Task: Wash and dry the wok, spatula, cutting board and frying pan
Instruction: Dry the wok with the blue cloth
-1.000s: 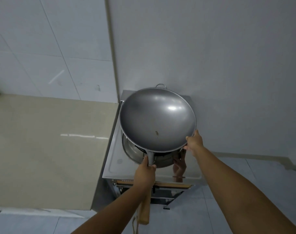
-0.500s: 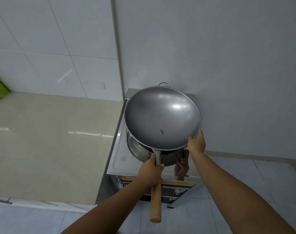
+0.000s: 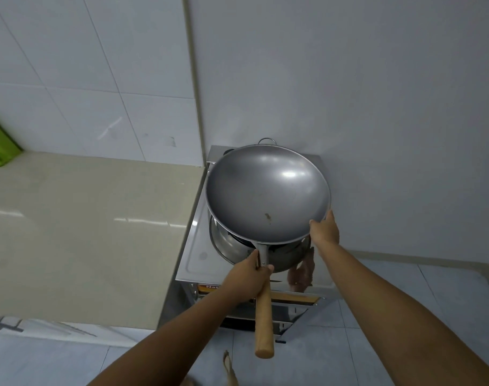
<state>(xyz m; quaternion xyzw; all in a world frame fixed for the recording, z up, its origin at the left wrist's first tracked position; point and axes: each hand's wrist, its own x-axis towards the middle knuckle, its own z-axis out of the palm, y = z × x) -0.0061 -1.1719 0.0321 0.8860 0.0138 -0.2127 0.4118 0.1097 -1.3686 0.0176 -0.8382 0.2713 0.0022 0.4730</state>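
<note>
— What is the left hand [image 3: 249, 277] doing?
— It is wrapped tight around the wok's wooden handle [image 3: 263, 324], right at the top, where the wood meets the metal neck. Fingers are curled round it and the thumb lies along the neck. The rest of the handle sticks out below the fist, towards the floor.

— And the wok [image 3: 265, 193] itself?
— It is lifted clear above the steel stove [image 3: 193, 254], over the burner ring [image 3: 232, 246], with its bowl tipped to face the camera.

— The right hand [image 3: 325, 231]?
— It pinches the near right edge of the rim, thumb on the inner lip, fingers behind the outside wall. So both hands carry it.

— How does the wok look?
— Grey, smooth metal with a bright sheen on the far right of the bowl. There is one small brown speck low inside, near the handle, and a little wire loop [image 3: 267, 140] at the far rim.

— Anything around it?
— A beige counter [image 3: 84, 224] lies left of the stove, with a green thing [image 3: 1, 146] at its far left edge, against the white tiles.
</note>
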